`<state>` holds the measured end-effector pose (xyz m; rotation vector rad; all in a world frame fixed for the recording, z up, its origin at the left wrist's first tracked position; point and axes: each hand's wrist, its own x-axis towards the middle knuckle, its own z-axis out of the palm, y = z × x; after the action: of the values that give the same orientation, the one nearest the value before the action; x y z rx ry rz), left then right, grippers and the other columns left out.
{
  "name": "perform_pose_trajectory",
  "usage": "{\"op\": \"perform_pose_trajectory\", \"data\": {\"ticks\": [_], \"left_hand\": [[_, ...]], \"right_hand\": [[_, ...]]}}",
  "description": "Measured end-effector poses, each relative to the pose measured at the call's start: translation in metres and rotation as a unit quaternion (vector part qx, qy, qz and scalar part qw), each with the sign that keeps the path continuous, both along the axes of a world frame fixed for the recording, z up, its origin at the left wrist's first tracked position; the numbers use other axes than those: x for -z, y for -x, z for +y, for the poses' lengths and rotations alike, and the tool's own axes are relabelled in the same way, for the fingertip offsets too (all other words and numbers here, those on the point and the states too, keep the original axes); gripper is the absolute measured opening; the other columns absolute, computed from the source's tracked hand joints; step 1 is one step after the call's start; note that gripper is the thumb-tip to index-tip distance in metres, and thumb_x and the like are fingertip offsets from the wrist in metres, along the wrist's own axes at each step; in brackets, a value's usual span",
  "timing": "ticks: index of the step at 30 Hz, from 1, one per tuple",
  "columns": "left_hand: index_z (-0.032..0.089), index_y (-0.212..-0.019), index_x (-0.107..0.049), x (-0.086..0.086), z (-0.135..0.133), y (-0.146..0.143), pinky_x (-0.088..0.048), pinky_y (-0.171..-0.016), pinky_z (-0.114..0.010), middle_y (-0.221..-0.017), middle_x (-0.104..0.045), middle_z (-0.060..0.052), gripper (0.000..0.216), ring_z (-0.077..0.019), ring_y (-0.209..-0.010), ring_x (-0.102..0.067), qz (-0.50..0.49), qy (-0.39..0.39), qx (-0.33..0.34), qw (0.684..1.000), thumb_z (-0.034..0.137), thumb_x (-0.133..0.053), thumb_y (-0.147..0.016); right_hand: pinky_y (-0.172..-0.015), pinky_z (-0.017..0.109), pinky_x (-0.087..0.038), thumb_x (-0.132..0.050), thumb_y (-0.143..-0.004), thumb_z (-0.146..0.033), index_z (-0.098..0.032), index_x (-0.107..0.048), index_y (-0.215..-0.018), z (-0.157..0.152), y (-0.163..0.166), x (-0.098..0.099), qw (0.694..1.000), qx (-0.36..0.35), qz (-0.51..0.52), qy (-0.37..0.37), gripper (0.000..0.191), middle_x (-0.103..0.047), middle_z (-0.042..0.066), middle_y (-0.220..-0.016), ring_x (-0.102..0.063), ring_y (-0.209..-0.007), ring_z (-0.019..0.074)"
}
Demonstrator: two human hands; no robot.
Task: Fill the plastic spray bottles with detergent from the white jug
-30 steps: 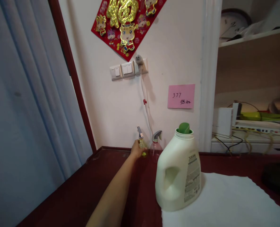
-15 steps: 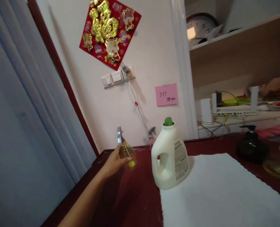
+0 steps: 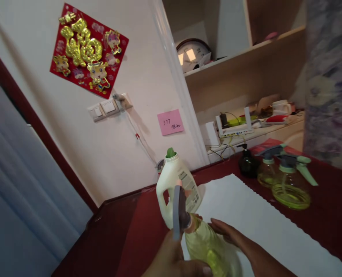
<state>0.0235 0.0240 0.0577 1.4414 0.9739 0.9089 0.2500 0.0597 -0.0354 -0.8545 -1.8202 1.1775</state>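
My left hand [image 3: 178, 257] is closed around a spray bottle [image 3: 204, 240] with yellowish liquid in it and a grey trigger head. The bottle is tilted, close to me, above the white sheet [image 3: 254, 215]. My right hand [image 3: 236, 236] is at the bottle's right side with its fingers stretched towards it; whether they touch it I cannot tell. Just behind stands a cream jug with a handle [image 3: 173, 184], a green piece sticking out of its open neck. The spray bottle's head hides part of the jug.
On the right stand a dark pump bottle [image 3: 248, 163] and two spray bottles with yellow liquid, one of them in front [image 3: 291, 188]. A further sprayer head [image 3: 159, 165] shows behind the jug. A router [image 3: 236, 129] sits on the shelf; the dark red table [image 3: 115, 231] meets the wall.
My left hand has brought the spray bottle right and nearer to me, in front of the jug. My right hand has come into view beside it. The view has swung right.
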Motion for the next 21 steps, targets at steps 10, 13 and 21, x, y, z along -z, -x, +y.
{"op": "perform_pose_trajectory", "data": {"ticks": [10,13,21], "left_hand": [[0.033,-0.145,-0.065,0.009,0.045,-0.043,-0.037,-0.123,-0.060,-0.147,-0.067,-0.009,0.081,-0.0448,-0.147,-0.049,0.052,-0.087,-0.001,0.995,0.058,-0.092,-0.072],[0.032,-0.148,-0.062,0.012,0.035,-0.048,-0.038,-0.122,-0.058,-0.148,-0.066,-0.011,0.089,-0.0427,-0.144,-0.053,0.007,-0.122,-0.013,0.992,0.059,-0.094,-0.069],[0.026,-0.127,-0.077,0.005,0.041,-0.061,-0.039,-0.122,-0.054,-0.132,-0.077,-0.011,0.043,-0.0366,-0.136,-0.061,0.034,-0.126,-0.097,0.987,0.051,-0.076,-0.091]], "right_hand": [[-0.116,0.048,-0.050,-0.085,-0.068,-0.041,-0.024,-0.051,-0.158,0.014,-0.012,0.001,0.998,0.009,0.022,0.066,0.097,-0.058,0.017,-0.159,-0.058,-0.143,0.0408],[-0.117,0.050,-0.047,-0.081,-0.066,-0.032,-0.021,-0.055,-0.154,0.013,-0.015,-0.004,0.998,0.027,0.008,0.054,0.092,-0.060,0.017,-0.157,-0.057,-0.143,0.0409],[-0.118,0.049,-0.045,-0.074,-0.061,-0.022,-0.019,-0.057,-0.152,0.017,-0.014,-0.003,0.997,0.034,-0.064,0.026,0.092,-0.062,0.017,-0.152,-0.057,-0.141,0.0388]]}}
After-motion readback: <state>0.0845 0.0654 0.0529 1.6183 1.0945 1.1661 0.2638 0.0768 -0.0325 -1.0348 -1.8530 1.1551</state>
